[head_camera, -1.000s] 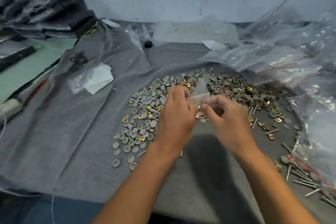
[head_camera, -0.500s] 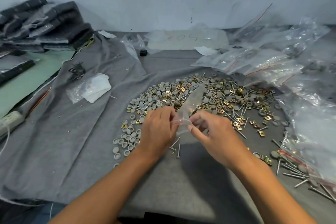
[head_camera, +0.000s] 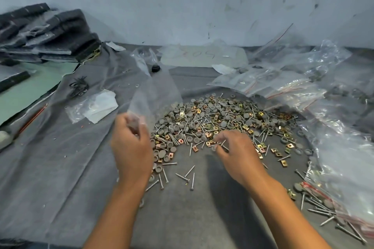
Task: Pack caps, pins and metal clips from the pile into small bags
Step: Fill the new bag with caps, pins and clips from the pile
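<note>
both bare forearms reach forward from the bottom edge. the left hand (head_camera: 131,147) is raised, back facing up, fingers curled and pinching something blurred at the tips. the right hand (head_camera: 235,152) sits lower, fingers bent inward, tips pinched close together.

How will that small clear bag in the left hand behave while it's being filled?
The small clear bag is probably floppy: it is thin film, standing up bent from the left hand. It looks very light, so it may sag once pins go in. Its mouth likely won't stay open unaided, and the right hand is at the pile.
</note>
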Motion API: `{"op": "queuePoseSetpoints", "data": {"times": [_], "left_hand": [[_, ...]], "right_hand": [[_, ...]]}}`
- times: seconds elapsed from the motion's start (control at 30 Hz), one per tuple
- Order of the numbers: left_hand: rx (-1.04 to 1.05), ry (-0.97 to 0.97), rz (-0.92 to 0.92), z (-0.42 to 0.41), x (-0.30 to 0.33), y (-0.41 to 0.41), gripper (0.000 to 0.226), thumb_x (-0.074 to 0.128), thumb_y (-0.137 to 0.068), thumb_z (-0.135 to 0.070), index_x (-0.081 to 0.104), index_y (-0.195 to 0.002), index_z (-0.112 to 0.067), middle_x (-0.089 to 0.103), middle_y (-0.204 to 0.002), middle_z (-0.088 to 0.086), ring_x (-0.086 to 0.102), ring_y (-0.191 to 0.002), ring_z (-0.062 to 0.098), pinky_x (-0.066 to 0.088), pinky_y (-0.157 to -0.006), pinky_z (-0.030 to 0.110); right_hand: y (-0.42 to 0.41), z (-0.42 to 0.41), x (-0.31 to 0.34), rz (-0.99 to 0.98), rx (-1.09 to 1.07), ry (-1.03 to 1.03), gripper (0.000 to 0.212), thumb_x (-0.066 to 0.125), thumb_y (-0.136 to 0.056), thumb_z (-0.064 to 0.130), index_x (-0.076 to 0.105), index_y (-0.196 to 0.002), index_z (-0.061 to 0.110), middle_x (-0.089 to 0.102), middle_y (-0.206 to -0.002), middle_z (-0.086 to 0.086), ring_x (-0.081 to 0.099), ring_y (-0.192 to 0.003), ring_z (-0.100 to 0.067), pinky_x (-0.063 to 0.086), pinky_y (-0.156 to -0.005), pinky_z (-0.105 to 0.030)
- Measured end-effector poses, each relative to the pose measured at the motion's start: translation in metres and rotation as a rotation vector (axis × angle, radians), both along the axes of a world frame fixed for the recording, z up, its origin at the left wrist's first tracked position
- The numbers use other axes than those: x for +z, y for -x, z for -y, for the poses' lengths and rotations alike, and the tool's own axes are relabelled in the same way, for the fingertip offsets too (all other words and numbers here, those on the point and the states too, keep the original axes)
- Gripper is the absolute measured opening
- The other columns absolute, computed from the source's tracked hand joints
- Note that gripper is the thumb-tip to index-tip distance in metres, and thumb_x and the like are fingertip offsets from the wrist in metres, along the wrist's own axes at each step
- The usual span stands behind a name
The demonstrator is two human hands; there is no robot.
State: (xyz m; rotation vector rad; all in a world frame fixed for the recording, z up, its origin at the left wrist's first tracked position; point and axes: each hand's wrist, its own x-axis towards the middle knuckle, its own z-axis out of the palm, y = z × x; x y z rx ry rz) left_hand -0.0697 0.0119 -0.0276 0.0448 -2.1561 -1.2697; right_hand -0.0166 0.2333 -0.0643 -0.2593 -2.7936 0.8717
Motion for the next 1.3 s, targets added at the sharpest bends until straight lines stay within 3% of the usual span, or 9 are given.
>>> {"op": "queuePoseSetpoints", "data": {"times": [0.2, 0.3, 0.47, 0.57, 0.7, 0.83, 0.93, 1.07, 1.3], "left_hand": [[-0.084, 0.445, 0.160, 0.020, 0.034, 0.007, 0.016, 0.054, -0.099, -0.030, 0.069, -0.104, -0.024, 0.061, -0.102, 0.000, 0.056, -0.082, 0.016, 0.045, -0.068, 0.032], [-0.182, 0.419, 0.244, 0.006, 0.031, -0.003, 0.018, 0.061, -0.098, -0.017, 0.071, -0.111, -0.024, 0.066, -0.108, 0.001, 0.064, -0.092, 0.022, 0.051, -0.082, 0.037], [-0.171, 0.192, 0.129, -0.007, 0.030, -0.007, 0.022, 0.063, -0.097, -0.017, 0.045, -0.100, -0.030, 0.067, -0.091, -0.009, 0.067, -0.083, 0.021, 0.053, -0.071, 0.045], [-0.163, 0.210, -0.030, -0.001, 0.039, -0.006, 0.020, 0.063, -0.094, -0.006, 0.057, -0.093, -0.025, 0.064, -0.084, -0.012, 0.063, -0.077, 0.015, 0.051, -0.071, 0.040], [-0.196, 0.331, -0.136, 0.007, 0.041, -0.006, 0.028, 0.064, -0.088, 0.006, 0.075, -0.097, -0.017, 0.069, -0.098, -0.004, 0.061, -0.085, 0.009, 0.042, -0.080, 0.018], [-0.377, 0.475, 0.028, -0.007, 0.031, -0.012, 0.043, 0.066, -0.080, 0.015, 0.079, -0.096, -0.023, 0.064, -0.102, -0.007, 0.056, -0.084, 0.005, 0.043, -0.080, 0.013], [-0.522, 0.549, 0.169, -0.028, 0.020, -0.017, 0.027, 0.065, -0.091, -0.004, 0.074, -0.111, -0.019, 0.063, -0.113, -0.004, 0.063, -0.097, 0.017, 0.051, -0.091, 0.037], [-0.605, 0.605, 0.249, -0.052, 0.011, -0.026, 0.033, 0.072, -0.091, -0.029, 0.067, -0.122, -0.024, 0.057, -0.114, -0.010, 0.062, -0.100, 0.016, 0.052, -0.091, 0.038], [-0.648, 0.624, 0.314, -0.064, 0.011, -0.024, 0.044, 0.080, -0.081, -0.039, 0.066, -0.120, -0.027, 0.052, -0.111, -0.014, 0.056, -0.105, 0.011, 0.048, -0.096, 0.034]], "right_hand": [[0.062, 0.034, 0.015, 0.013, 0.141, -0.049, 0.037, 0.061, -0.098, 0.035, 0.055, -0.135, 0.034, 0.052, -0.137, 0.004, 0.042, -0.131, -0.018, 0.039, -0.106, -0.038], [0.086, 0.045, 0.009, 0.089, 0.127, -0.121, 0.034, 0.061, -0.098, 0.037, 0.057, -0.132, 0.030, 0.053, -0.136, -0.001, 0.044, -0.128, -0.022, 0.040, -0.105, -0.038], [0.084, 0.041, -0.006, -0.018, 0.147, -0.143, 0.018, 0.063, -0.097, 0.017, 0.060, -0.110, 0.028, 0.057, -0.113, -0.001, 0.052, -0.103, -0.018, 0.052, -0.088, -0.034], [0.080, 0.036, -0.008, -0.038, 0.164, -0.111, 0.025, 0.062, -0.095, 0.004, 0.055, -0.100, 0.028, 0.056, -0.107, 0.001, 0.054, -0.093, -0.018, 0.054, -0.081, -0.036], [0.070, 0.029, 0.002, -0.034, 0.086, 0.118, 0.018, 0.060, -0.099, 0.008, 0.064, -0.099, 0.025, 0.064, -0.100, 0.004, 0.061, -0.089, -0.015, 0.048, -0.071, -0.023], [0.034, 0.017, 0.020, -0.181, -0.013, 0.414, 0.009, 0.068, -0.095, 0.022, 0.068, -0.094, 0.031, 0.070, -0.085, 0.014, 0.064, -0.078, 0.001, 0.045, -0.064, -0.011], [0.005, 0.015, 0.040, -0.320, 0.036, 0.550, 0.005, 0.072, -0.092, 0.024, 0.072, -0.095, 0.029, 0.072, -0.087, 0.018, 0.067, -0.079, 0.001, 0.047, -0.068, -0.010], [-0.015, 0.015, 0.060, -0.372, 0.174, 0.390, 0.013, 0.071, -0.087, 0.035, 0.073, -0.096, 0.026, 0.069, -0.084, 0.019, 0.064, -0.079, -0.002, 0.043, -0.069, -0.009], [-0.026, 0.004, 0.054, -0.356, 0.272, -0.046, 0.016, 0.080, -0.084, 0.019, 0.073, -0.098, 0.022, 0.063, -0.094, 0.020, 0.054, -0.089, -0.004, 0.046, -0.082, -0.019]]}}
